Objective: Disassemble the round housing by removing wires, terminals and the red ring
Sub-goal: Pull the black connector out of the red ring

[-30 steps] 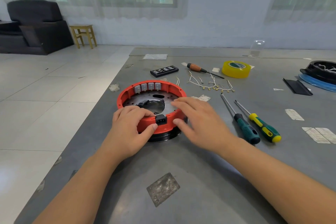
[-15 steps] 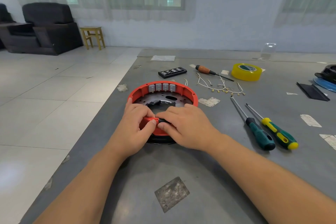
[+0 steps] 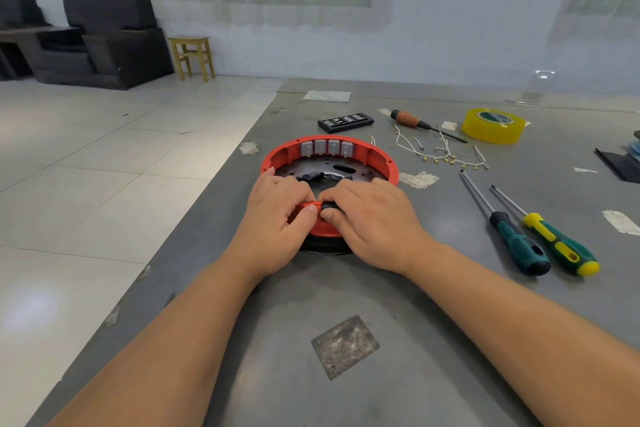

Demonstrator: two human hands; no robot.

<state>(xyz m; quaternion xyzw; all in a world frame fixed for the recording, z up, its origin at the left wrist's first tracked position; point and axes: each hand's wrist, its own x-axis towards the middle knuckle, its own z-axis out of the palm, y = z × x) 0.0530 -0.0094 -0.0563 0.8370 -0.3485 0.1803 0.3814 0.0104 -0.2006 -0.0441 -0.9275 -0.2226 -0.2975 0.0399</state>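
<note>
The round housing lies flat on the grey table, a red ring (image 3: 381, 158) seated on a black base (image 3: 327, 246). Several grey terminals (image 3: 327, 148) line the ring's far inner wall. My left hand (image 3: 277, 215) grips the ring's near rim, thumb on its outer face. My right hand (image 3: 370, 215) pinches the small black connector (image 3: 328, 206) set in that near rim, thumb below and fingers over the top. Loose white wires with brass ends (image 3: 440, 152) lie on the table to the right.
Two screwdrivers (image 3: 512, 236) (image 3: 557, 243) lie to the right of my right hand. Farther back are a brown-handled screwdriver (image 3: 412, 121), a yellow tape roll (image 3: 491, 125) and a black bit case (image 3: 346, 122). The table's left edge runs close beside the housing.
My right hand came in from hovering over the ring's right side and closed on the black connector. My left hand kept its hold on the near rim.
</note>
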